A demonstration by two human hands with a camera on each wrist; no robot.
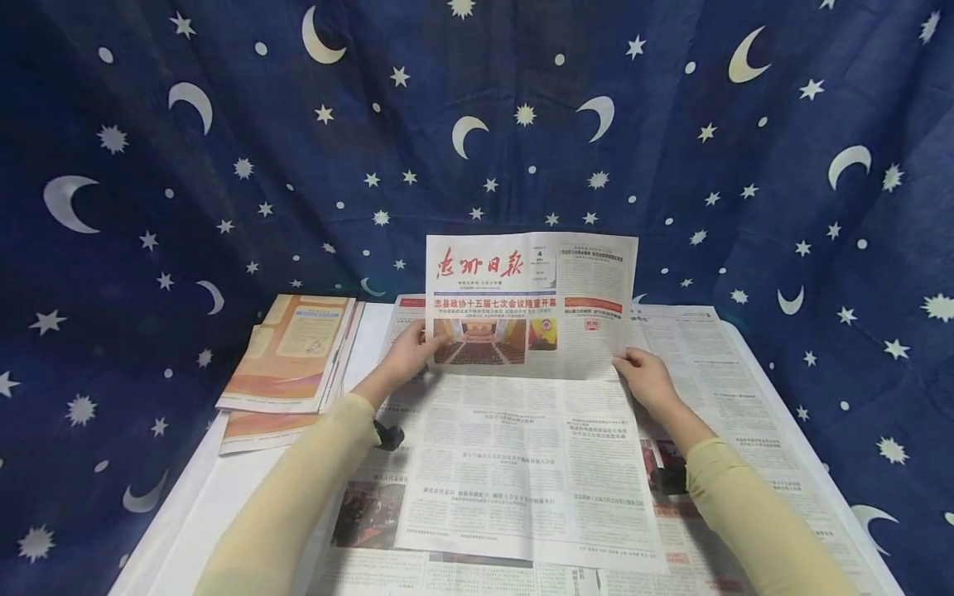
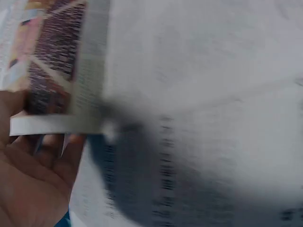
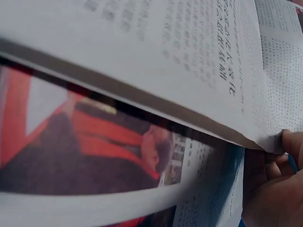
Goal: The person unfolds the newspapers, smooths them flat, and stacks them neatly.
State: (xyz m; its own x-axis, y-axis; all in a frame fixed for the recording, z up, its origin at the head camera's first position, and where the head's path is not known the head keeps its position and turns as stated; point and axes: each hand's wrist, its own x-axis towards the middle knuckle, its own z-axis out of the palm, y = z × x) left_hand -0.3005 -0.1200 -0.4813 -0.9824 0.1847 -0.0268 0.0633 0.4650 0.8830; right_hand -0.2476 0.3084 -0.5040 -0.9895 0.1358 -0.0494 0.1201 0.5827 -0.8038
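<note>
Both hands hold a newspaper (image 1: 492, 281) by its side edges. Its upper part, with red title characters and a photo of a hall, stands raised toward the back; the lower part slopes down toward the person. At the left edge, the left hand (image 1: 408, 352) pinches the paper, thumb on the printed face and fingers behind, as the left wrist view shows with the hand (image 2: 38, 175) at the folded edge. Opposite it, the right hand (image 1: 647, 381) grips the right edge. In the right wrist view, that hand's thumb (image 3: 291, 144) presses on the paper's edge.
Beneath the held paper, more newspaper sheets (image 1: 715, 372) lie spread over the white table (image 1: 201, 505). Orange-covered booklets (image 1: 286, 356) are stacked at the table's left back. A dark blue curtain (image 1: 477, 74) with moons and stars hangs close behind and around the table.
</note>
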